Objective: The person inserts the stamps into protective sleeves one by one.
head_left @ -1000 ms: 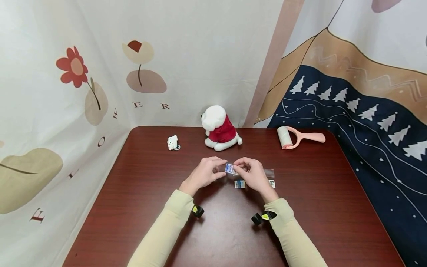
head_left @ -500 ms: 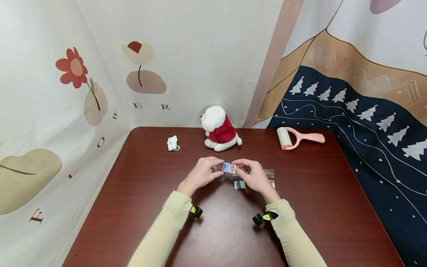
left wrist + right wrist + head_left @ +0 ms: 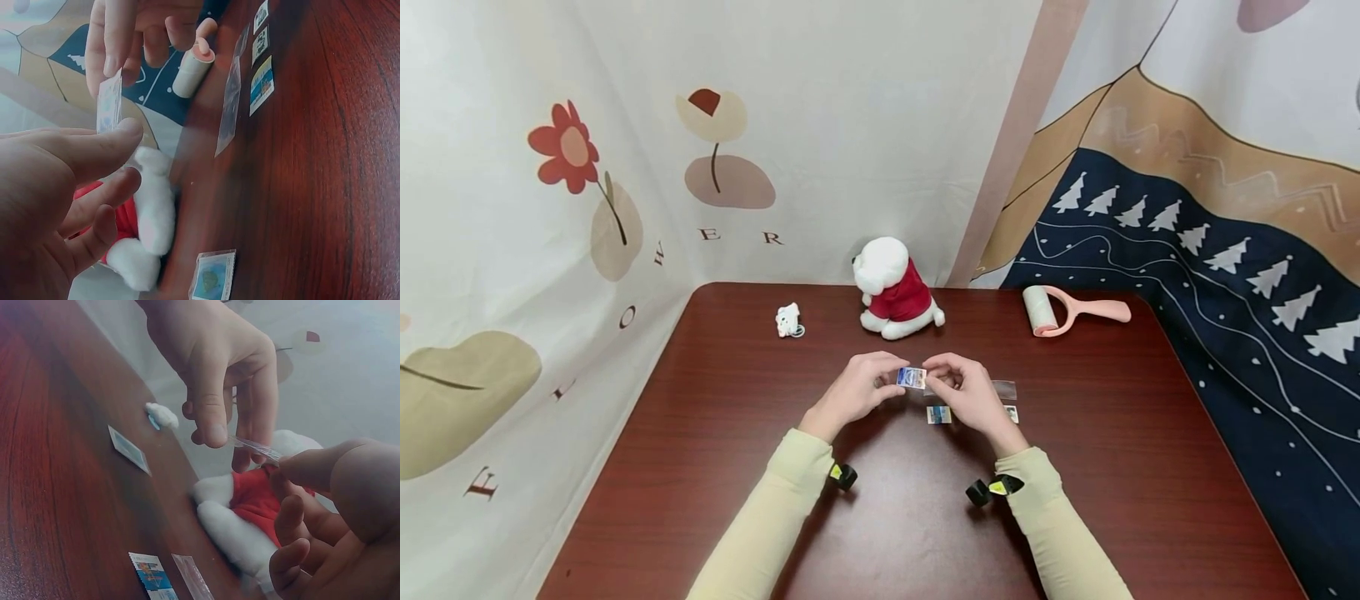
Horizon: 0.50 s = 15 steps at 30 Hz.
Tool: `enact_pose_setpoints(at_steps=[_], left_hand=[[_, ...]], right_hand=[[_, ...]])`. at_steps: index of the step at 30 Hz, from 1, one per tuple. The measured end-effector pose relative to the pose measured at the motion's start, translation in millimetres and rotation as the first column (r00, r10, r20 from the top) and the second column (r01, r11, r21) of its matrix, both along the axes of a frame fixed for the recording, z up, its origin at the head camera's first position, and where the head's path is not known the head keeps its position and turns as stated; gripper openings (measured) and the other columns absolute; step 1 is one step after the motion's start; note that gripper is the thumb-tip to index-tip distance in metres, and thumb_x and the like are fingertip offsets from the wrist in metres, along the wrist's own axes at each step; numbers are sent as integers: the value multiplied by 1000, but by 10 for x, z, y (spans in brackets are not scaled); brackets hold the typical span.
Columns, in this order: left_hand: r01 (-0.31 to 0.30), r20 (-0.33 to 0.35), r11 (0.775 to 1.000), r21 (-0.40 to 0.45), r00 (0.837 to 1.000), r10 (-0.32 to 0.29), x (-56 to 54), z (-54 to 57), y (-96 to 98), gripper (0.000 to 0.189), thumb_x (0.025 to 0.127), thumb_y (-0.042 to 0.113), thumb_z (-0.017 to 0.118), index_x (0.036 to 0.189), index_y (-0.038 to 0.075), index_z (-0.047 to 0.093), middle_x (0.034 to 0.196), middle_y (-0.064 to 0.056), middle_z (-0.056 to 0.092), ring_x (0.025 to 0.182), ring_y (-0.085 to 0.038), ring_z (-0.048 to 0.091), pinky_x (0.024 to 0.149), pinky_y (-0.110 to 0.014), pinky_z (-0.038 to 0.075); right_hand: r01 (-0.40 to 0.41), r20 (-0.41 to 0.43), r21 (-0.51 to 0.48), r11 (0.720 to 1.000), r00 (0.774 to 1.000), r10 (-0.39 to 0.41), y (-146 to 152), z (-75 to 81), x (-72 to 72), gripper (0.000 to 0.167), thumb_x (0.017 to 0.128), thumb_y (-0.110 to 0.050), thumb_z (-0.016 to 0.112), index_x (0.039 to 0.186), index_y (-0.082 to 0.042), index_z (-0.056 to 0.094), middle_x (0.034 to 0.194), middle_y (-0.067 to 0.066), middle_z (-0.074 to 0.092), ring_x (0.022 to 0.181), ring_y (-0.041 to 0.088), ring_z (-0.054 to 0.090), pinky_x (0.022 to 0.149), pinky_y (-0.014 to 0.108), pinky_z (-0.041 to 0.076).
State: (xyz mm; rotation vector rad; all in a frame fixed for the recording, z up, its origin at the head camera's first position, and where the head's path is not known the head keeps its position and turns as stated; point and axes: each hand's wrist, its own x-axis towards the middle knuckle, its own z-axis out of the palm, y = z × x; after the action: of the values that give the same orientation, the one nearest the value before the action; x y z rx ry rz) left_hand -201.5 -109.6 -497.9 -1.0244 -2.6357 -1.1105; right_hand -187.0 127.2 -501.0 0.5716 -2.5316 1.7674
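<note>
Between both hands, above the table, is a small blue-and-white postage stamp (image 3: 912, 378) in clear plastic, seen nearly edge-on in the left wrist view. My left hand (image 3: 852, 392) pinches its left end with thumb and forefinger. At the opposite end, the thumb and forefinger of my right hand (image 3: 967, 392) grip it. Several layers of clear film (image 3: 256, 449) show at its edge in the right wrist view. On the table below lie a blue-and-yellow stamp (image 3: 262, 86), a dark-pictured stamp (image 3: 260, 45) and an empty-looking clear sleeve (image 3: 231, 106), partly behind my right hand in the head view.
Another sleeved stamp (image 3: 214, 275) lies nearer the left hand. A white plush dog (image 3: 895, 292) in red sits at the table's back edge. Left of it is a small white figure (image 3: 789, 321); a pink lint roller (image 3: 1063, 310) lies back right.
The stamp has shifted slightly left, and more of its face now shows beside the right fingertips. Both hands keep their hold and have moved only a little.
</note>
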Motion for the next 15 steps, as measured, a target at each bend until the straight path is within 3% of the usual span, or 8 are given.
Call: enact_pose_setpoints(at_steps=[5,11,15], left_hand=[[21,4,1000,14,1000,-21,-3,7,29,40,88,3,84,126,-4,72,114,-12,75,78,-14,68,73,-34,61],[30,1,1000,10,1000,-30,-1,9,47,40,89,4,84,126,-4,72,114,-13,75,77,-13,69,73,-36,62],[23,12,1000,-3,1000,-23,10,18,65,40,89,8,84,126,-1,73,115,-12,75,78,-14,68,73,-36,62]], right_hand=[[-12,15,-13,1000,1000,12,-2,-2,-6,25,97,-2,73,122,2,70,97,14,77,73,16,65,64,23,52],[-24,50,-5,1000,998,24,-8,-3,-16,29,98,-3,71,127,4,67,100,15,79,80,31,71,67,24,55],[-23,50,-1,1000,998,23,-12,4,-11,27,98,-2,71,125,2,68,99,15,79,81,28,72,68,24,55]])
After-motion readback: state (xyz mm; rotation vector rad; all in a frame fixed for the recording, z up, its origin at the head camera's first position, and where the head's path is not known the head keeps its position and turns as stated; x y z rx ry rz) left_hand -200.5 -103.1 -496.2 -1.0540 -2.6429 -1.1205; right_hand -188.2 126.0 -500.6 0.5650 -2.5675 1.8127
